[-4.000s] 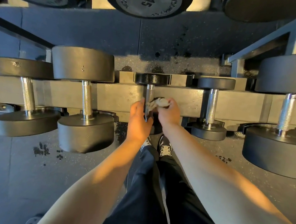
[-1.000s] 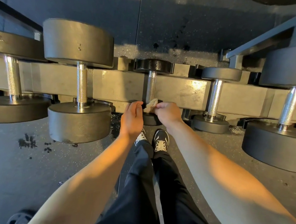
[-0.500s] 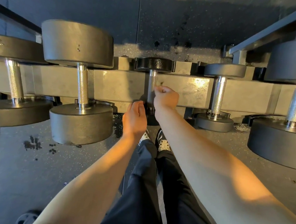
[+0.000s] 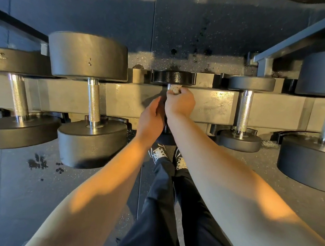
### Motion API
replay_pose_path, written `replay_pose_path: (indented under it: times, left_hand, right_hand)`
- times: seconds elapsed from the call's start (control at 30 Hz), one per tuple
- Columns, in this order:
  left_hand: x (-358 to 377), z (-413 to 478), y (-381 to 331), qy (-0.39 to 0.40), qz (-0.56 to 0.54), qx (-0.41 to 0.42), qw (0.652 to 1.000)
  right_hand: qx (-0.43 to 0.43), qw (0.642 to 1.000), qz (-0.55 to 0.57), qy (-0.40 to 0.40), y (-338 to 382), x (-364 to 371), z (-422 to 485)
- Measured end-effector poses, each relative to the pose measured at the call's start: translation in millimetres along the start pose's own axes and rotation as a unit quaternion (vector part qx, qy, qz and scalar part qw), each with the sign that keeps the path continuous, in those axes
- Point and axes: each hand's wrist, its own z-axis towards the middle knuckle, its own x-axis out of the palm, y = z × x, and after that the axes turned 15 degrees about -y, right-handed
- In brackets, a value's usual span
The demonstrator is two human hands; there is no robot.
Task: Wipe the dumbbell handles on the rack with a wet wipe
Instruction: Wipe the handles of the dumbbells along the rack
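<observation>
Up the handle [image 4: 169,87] went the right hand [image 4: 180,102] since half a second earlier, reaching the far black head [image 4: 173,77]. Its fingers were clenched around the wet wipe [image 4: 175,89], wrapping it onto the steel for full contact. Left hand [image 4: 151,119] hovered beside the shaft, fingers loosely curled, likely steadying the small dumbbell on the rack [image 4: 132,102].

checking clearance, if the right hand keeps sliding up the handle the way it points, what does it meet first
Probably the small black far head of the dumbbell: the right hand, gripping the crumpled pale wipe, sits just below it.
</observation>
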Motion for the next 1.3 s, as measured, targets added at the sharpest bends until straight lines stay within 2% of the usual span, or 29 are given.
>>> replay_pose_path:
  times: [0.13, 0.23, 0.3, 0.37, 0.43, 0.47, 0.53, 0.57, 0.6, 0.73, 0.8, 0.87, 0.93, 1.03, 1.17, 1.23, 1.3]
  left_hand:
    - [1.1, 6.2, 10.3, -0.017, -0.047, -0.037, 0.998]
    - [7.4, -3.7, 10.4, -0.065, -0.100, -0.048, 0.992]
    - [11.4, -10.0, 7.8, -0.081, -0.136, -0.027, 0.987]
    - [17.1, -11.4, 4.4, -0.075, -0.128, 0.029, 0.989]
    - [23.4, -4.6, -6.6, -0.075, -0.083, 0.077, 0.991]
    - [27.0, 0.8, -14.2, -0.072, -0.101, 0.055, 0.991]
    - [33.3, 14.1, -23.8, -0.094, -0.060, 0.046, 0.993]
    - [35.0, 18.1, -24.4, -0.104, -0.019, 0.064, 0.992]
    - [36.9, 20.3, -23.6, -0.116, -0.023, 0.061, 0.991]
    - [41.9, 22.8, -20.7, -0.192, -0.031, 0.024, 0.981]
    - [47.1, 27.5, -21.8, -0.219, -0.060, -0.040, 0.973]
    - [50.9, 29.6, -26.2, -0.226, -0.078, -0.106, 0.965]
    - [53.2, 27.8, -27.2, -0.185, -0.065, -0.107, 0.975]
    - [52.1, 31.2, -20.4, -0.104, -0.031, -0.058, 0.992]
    - [36.8, 40.1, -7.3, -0.031, 0.020, -0.031, 0.999]
    - [24.6, 34.3, -1.7, 0.005, 0.046, -0.035, 0.998]
    - [15.9, 23.3, 10.7, 0.049, 0.090, -0.052, 0.993]
  right_hand:
    - [-0.060, 0.998, -0.005, -0.029, -9.0, -9.1, -2.8]
    - [-0.114, 0.993, 0.001, 0.022, -18.5, -20.5, 1.8]
    - [-0.143, 0.987, 0.025, 0.075, -22.8, -28.2, 2.9]
    - [-0.112, 0.984, 0.063, 0.119, -21.7, -34.1, -3.7]
    - [-0.003, 0.980, 0.152, 0.132, -15.0, -39.4, -11.8]
    - [0.047, 0.971, 0.188, 0.141, -11.2, -42.8, -14.9]
    - [0.102, 0.956, 0.223, 0.162, -5.7, -47.8, -14.3]
    - [0.114, 0.952, 0.230, 0.169, -5.7, -49.6, -12.8]
    - [0.111, 0.954, 0.227, 0.162, -5.3, -50.3, -11.4]
    - [0.034, 0.980, 0.183, 0.064, -12.3, -41.8, -7.5]
    - [0.047, 0.981, 0.177, 0.068, -17.0, -38.3, -9.6]
    - [0.080, 0.976, 0.171, 0.106, -23.8, -39.2, -11.0]
    - [0.125, 0.965, 0.184, 0.141, -28.4, -42.6, -11.5]
    - [0.170, 0.941, 0.217, 0.195, -33.8, -46.5, -8.6]
    - [0.145, 0.952, 0.186, 0.193, -39.2, -45.0, -2.7]
    - [0.093, 0.969, 0.130, 0.189, -41.7, -43.3, -4.0]
    - [0.086, 0.974, 0.107, 0.181, -45.0, -43.0, -6.0]
